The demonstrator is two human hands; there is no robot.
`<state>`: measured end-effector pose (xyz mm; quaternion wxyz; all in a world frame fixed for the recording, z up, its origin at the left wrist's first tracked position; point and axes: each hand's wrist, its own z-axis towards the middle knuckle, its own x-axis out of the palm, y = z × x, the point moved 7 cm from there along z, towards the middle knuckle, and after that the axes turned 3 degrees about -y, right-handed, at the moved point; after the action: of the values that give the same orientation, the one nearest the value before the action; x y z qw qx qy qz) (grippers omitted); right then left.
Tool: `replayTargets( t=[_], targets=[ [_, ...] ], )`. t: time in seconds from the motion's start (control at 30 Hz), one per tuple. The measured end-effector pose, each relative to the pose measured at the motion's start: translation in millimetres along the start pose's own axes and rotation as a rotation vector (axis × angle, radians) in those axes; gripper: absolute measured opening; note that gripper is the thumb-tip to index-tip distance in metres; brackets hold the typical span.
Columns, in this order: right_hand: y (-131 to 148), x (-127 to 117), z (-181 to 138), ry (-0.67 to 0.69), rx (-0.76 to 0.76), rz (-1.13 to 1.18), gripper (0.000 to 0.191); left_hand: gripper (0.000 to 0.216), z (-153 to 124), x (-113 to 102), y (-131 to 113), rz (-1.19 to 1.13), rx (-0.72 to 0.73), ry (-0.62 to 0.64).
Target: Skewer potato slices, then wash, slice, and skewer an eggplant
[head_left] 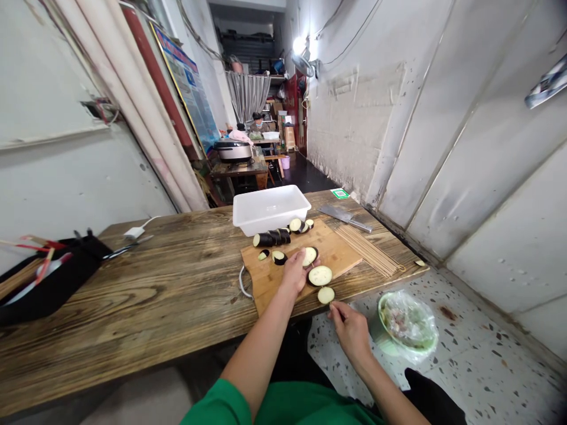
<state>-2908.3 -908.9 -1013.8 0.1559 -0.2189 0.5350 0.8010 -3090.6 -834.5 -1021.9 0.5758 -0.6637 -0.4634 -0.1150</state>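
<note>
My left hand (296,273) is closed on a pale eggplant slice (310,255) with a dark skin rim, over the cutting board. Two more eggplant slices, a larger one (319,275) and a smaller one (326,295), line up between my hands at the board's near edge. My right hand (349,332) pinches just below the smaller one, apparently on the end of a thin skewer mostly hidden by the slices and fingers. On the wooden cutting board (341,251) lie a cut row of eggplant (272,238), several further pieces (295,225) and end pieces (279,257).
Behind the board stands a white plastic tub (271,206). A cleaver (345,218) and a bundle of bamboo skewers (370,251) lie to the right. A lined waste bin (405,324) is on the floor. At left sits a black holder (53,277); a person (259,123) is far back.
</note>
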Motion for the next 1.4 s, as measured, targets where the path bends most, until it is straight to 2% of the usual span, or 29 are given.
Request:
replayTargets(
  t=[0.33, 0.53, 0.63, 0.7, 0.77, 0.9, 1.07, 1.27, 1.4],
  targets=[
    [-7, 5, 4, -0.006, 0.035, -0.013, 0.037, 0.014, 7, -4, 7, 0.056, 0.028, -0.025],
    [-6, 8, 13, 0.032, 0.063, -0.021, 0.035, 0.014, 13, -8, 4, 0.078, 0.033, -0.09],
    [-8, 7, 19, 0.0, 0.115, 0.029, 0.035, 0.019, 5, 1, 2, -0.029, 0.0, 0.004],
    [-8, 9, 25, -0.027, 0.159, 0.089, 0.036, 0.026, -6, 11, 7, -0.087, -0.078, 0.127],
    [-8, 13, 31, -0.04, 0.207, 0.15, 0.037, 0.028, -18, 16, 16, -0.069, -0.125, 0.186],
    [-2, 25, 37, -0.004, 0.24, 0.245, 0.034, 0.021, -28, 9, 21, 0.004, -0.059, 0.099],
    [4, 45, 24, 0.216, 0.269, 0.423, 0.027, 0.022, -29, 9, 16, 0.071, -0.082, 0.009],
    [7, 47, 14, 0.202, 0.254, 0.546, 0.027, 0.037, -37, 16, 14, 0.104, -0.182, -0.009],
    [4, 49, 12, 0.197, 0.307, 0.576, 0.029, 0.034, -40, 17, 18, 0.075, -0.233, 0.033]
  ],
)
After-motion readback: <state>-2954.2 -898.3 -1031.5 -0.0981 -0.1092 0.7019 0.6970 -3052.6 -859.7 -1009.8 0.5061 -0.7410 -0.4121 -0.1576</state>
